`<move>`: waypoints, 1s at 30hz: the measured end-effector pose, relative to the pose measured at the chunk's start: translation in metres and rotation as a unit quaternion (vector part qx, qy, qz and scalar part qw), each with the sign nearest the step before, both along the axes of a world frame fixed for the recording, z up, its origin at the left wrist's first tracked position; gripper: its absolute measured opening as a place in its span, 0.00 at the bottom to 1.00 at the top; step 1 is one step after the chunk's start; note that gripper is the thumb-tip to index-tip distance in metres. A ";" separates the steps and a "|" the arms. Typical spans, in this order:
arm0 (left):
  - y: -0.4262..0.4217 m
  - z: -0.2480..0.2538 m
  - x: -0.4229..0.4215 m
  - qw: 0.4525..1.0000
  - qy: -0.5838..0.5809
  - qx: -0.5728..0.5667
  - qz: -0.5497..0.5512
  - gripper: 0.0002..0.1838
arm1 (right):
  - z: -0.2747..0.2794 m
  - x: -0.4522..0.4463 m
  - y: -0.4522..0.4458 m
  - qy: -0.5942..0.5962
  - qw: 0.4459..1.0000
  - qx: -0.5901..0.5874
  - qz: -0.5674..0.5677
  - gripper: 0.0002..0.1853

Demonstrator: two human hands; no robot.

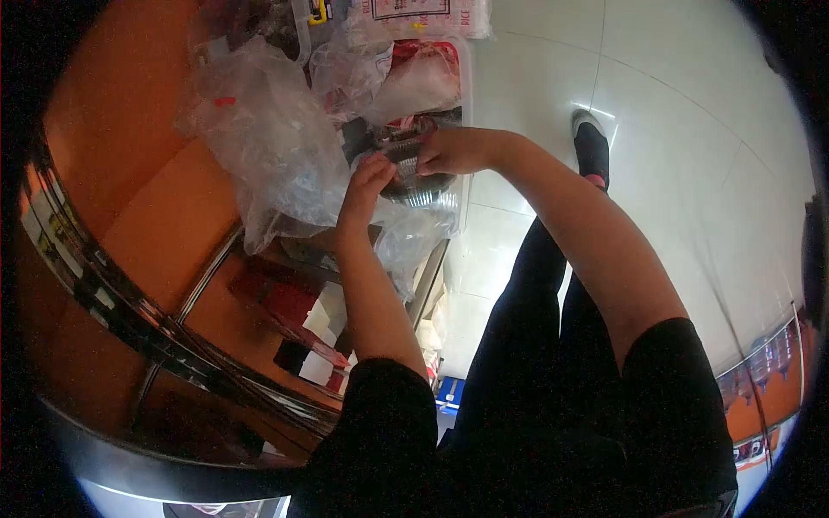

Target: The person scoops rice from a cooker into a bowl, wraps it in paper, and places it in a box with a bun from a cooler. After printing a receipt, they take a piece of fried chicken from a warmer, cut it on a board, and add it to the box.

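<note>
A ribbed, see-through stack that looks like plastic tubs or lids (420,192) sits between my two hands, over a clear plastic bin (467,95). My left hand (371,180) presses its closed fingers against the left side of the stack. From the right, my right hand (453,152) curls its fingers over the stack's upper right edge. The fingertips are partly hidden. Just beyond the hands, cloudy plastic bags (420,86) lie in the bin, with something red under them.
A large clear plastic bag (272,142) bulges to the left, against orange shelving (129,181). Behind the bin lies a white packet printed with red letters (423,15). Boxes (324,319) stand below on the left. Pale floor tiles (673,129) extend to the right.
</note>
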State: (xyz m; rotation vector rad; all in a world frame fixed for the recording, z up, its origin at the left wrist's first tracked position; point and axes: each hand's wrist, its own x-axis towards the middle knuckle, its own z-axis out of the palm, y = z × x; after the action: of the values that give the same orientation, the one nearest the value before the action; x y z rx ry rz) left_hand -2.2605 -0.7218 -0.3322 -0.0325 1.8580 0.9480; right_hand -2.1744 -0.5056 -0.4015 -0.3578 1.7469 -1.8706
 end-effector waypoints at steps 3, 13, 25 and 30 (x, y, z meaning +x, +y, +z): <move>-0.007 -0.004 0.005 0.997 0.071 -0.030 -0.031 0.15 | 0.011 0.002 -0.008 0.085 0.991 0.100 -0.030 0.13; 0.014 -0.021 0.096 0.953 0.163 0.014 0.254 0.54 | -0.010 -0.003 -0.010 -0.012 0.935 0.079 -0.347 0.10; 0.090 0.075 0.125 0.908 -0.028 0.133 0.396 0.41 | 0.220 0.094 0.104 0.088 0.880 0.199 -0.422 0.05; 0.123 0.201 0.199 0.876 -0.356 0.237 0.223 0.54 | 0.338 0.176 0.076 0.117 0.958 0.261 0.029 0.10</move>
State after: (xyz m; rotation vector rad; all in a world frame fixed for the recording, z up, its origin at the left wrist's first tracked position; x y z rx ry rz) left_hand -2.0619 -0.5987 -0.1315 -0.4660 0.9137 1.4503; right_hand -1.9979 -0.4300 -0.0630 -0.4256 2.2749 -1.2928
